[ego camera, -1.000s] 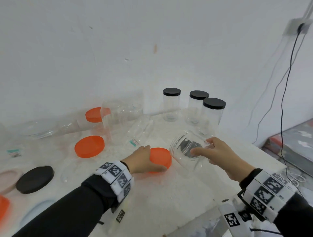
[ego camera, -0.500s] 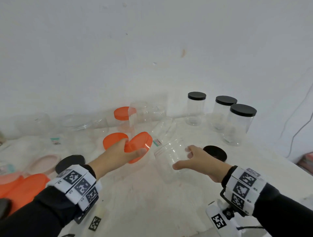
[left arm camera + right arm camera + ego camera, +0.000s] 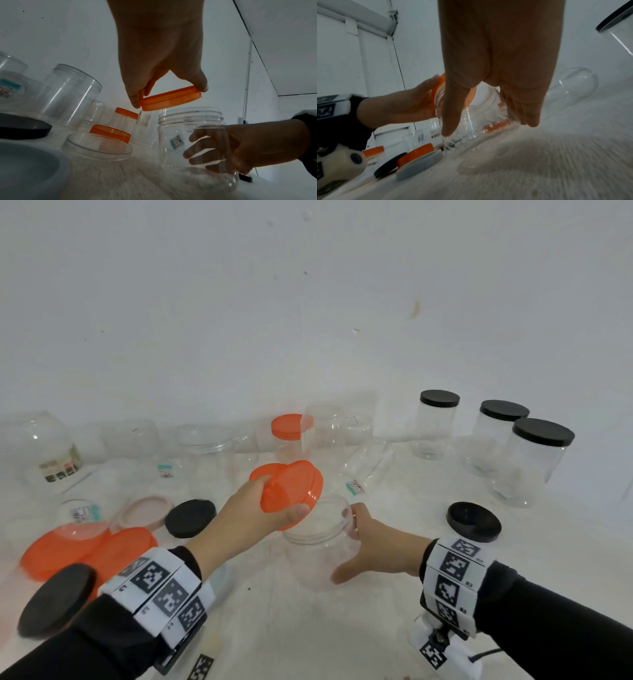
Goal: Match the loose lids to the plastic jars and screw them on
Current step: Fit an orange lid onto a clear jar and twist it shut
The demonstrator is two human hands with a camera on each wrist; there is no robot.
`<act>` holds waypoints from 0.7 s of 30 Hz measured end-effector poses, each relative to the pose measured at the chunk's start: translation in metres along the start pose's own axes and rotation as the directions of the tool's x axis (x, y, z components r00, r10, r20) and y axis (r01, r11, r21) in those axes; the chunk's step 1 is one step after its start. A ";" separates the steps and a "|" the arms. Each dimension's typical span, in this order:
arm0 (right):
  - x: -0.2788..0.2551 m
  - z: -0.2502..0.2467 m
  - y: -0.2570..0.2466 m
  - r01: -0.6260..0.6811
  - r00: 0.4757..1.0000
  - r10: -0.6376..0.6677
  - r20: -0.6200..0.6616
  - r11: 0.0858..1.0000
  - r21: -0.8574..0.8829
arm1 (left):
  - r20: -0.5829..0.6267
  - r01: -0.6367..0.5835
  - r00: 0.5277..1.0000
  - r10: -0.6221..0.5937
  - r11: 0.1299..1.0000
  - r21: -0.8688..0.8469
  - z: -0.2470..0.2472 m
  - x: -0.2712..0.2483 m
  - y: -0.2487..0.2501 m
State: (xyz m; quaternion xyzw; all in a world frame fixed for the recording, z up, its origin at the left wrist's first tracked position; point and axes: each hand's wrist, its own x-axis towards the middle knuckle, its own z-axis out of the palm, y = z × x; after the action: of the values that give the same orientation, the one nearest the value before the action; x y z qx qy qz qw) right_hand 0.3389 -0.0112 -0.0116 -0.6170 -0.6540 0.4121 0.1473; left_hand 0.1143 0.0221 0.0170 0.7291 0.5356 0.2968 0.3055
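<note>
My left hand [image 3: 274,505] grips an orange lid [image 3: 291,486] by its rim, tilted, just above the mouth of a clear plastic jar [image 3: 318,546]. That jar stands upright on the white table, and my right hand [image 3: 363,546] holds its side with fingers and thumb wrapped round it. In the left wrist view the orange lid [image 3: 169,98] hangs a little above and left of the jar's threaded neck [image 3: 188,116], apart from it. The right wrist view shows the jar [image 3: 479,119] between my thumb and fingers.
Three jars with black lids [image 3: 543,431] stand at the back right. A loose black lid [image 3: 474,520] lies right of my right hand. More orange lids [image 3: 85,549], a pink lid [image 3: 145,510], another black lid [image 3: 190,517] and several open clear jars crowd the left and back.
The jar went from lying tilted in my right hand to standing upright on the table. My left hand lifted the orange lid off the table and carried it over the jar's mouth.
</note>
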 end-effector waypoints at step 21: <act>0.008 0.010 -0.009 0.033 0.992 -0.039 0.116 0.998 0.053 | 0.211 -0.029 0.977 -0.013 0.980 0.195 0.015 -0.019 0.002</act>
State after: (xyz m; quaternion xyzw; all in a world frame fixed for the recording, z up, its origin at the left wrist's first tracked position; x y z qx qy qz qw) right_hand 0.3245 -0.0064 -0.0135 -0.5760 -0.6619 0.4612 0.1316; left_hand 0.1216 0.0012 0.0068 0.7854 0.5239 0.1644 0.2856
